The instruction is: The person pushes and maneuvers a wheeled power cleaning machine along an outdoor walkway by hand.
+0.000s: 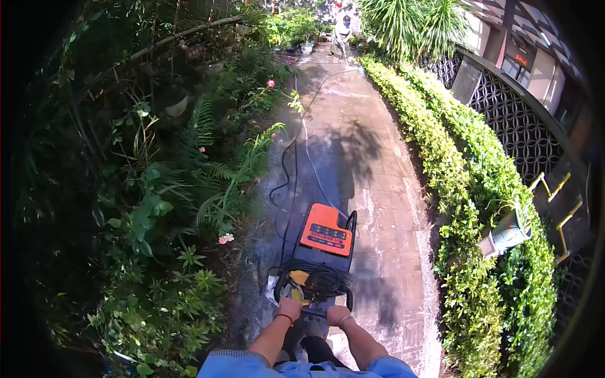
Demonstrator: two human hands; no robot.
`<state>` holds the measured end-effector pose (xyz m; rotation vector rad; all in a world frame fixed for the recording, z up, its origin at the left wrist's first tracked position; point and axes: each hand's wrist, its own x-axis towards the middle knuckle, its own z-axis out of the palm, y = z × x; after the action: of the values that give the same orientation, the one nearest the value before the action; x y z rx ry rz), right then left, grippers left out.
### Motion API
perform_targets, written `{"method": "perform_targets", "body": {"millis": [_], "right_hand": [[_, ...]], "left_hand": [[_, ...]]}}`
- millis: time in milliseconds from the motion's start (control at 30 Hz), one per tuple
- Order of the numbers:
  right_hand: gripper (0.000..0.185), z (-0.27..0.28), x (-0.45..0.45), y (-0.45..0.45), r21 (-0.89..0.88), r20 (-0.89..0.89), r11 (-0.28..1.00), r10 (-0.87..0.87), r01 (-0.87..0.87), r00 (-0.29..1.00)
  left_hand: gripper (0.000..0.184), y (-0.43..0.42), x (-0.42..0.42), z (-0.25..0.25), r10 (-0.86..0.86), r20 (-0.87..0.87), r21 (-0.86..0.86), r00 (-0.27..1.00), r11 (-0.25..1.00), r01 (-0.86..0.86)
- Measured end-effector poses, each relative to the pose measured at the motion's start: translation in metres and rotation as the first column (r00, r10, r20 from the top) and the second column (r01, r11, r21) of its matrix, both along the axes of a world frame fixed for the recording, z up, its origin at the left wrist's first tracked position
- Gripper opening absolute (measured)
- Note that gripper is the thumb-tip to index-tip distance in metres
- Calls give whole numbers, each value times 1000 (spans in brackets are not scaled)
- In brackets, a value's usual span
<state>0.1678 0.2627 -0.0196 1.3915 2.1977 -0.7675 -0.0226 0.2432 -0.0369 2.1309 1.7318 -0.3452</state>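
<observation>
Orange-topped machine (326,230) between hedge (435,138) and ferns (236,167), hoses (306,142) ahead.

Left of the path (394,252), ferns (201,123) and leafy plants (151,296) grow thickly. A red flower (271,83) and a pale pink flower (225,239) show near the path's left edge. A white pot (307,48) stands at the path's far end. Right of the path runs a hedge (441,151) in two rows, with a tilted bucket (509,234) in it, and a lattice wall (517,123) farther from the path.
</observation>
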Motion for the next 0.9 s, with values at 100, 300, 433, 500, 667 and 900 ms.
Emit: {"method": "perform_targets", "body": {"millis": [100, 300, 433, 500, 667, 900], "right_hand": [[24, -12, 3, 1, 41, -29, 999, 17, -16, 999], [25, -7, -3, -29, -42, -7, 999, 31, -32, 999], [26, -3, -4, -45, -106, -28, 993, 49, -52, 998], [26, -11, -4, -49, -130, -6, 990, 62, -63, 998], [26, -13, -5, -51, -144, -12, 989, 40, -41, 999], [28, 4, -10, -47, -107, -18, 994, 4, -6, 1000]], "left_hand": [[17, 6, 2, -1, 43, 17, -6, 999, 999, -43], [16, -25, -5, -17, -10, 3, -41, 1000, 999, 10], [16, -48, -5, -13, 20, 36, -38, 999, 999, -18], [15, -55, -6, -15, 13, 32, -35, 999, 999, -12], [16, -57, -6, -13, -17, 11, -45, 1000, 999, 18], [16, -49, -6, -11, 0, -5, -11, 1000, 1000, 0]]}}
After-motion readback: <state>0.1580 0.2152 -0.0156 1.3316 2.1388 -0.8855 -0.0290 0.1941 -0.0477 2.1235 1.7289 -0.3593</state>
